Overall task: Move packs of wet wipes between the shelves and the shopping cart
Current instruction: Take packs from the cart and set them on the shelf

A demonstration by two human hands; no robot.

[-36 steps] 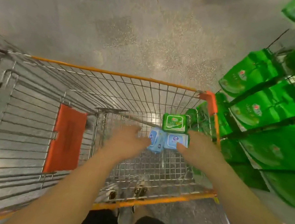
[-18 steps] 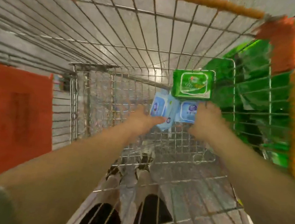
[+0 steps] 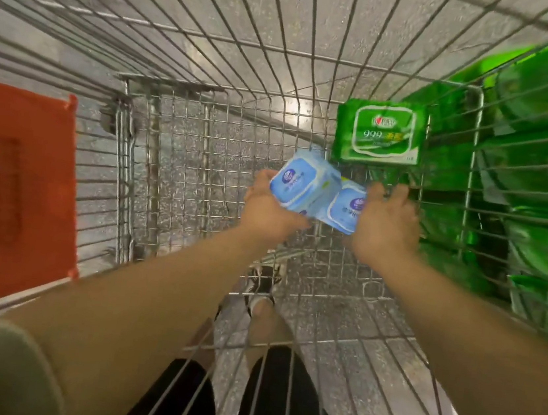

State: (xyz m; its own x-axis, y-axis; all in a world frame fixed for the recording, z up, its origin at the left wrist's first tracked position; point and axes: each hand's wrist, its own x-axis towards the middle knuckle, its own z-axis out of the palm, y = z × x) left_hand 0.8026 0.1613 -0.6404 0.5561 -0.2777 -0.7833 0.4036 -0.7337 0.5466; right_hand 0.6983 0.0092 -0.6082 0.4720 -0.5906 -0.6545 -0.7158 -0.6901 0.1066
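Partly blurred: left hand [image 3: 270, 212] grips blue pack [image 3: 298, 184]; right hand [image 3: 385, 228] grip unclear.

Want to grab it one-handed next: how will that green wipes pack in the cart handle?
The green pack looks like soft glossy film, so it is probably squashy and a bit slippery. It is flat and rectangular, so unlikely to roll. It seems to lean at the cart's wire wall, so it may flop flat.
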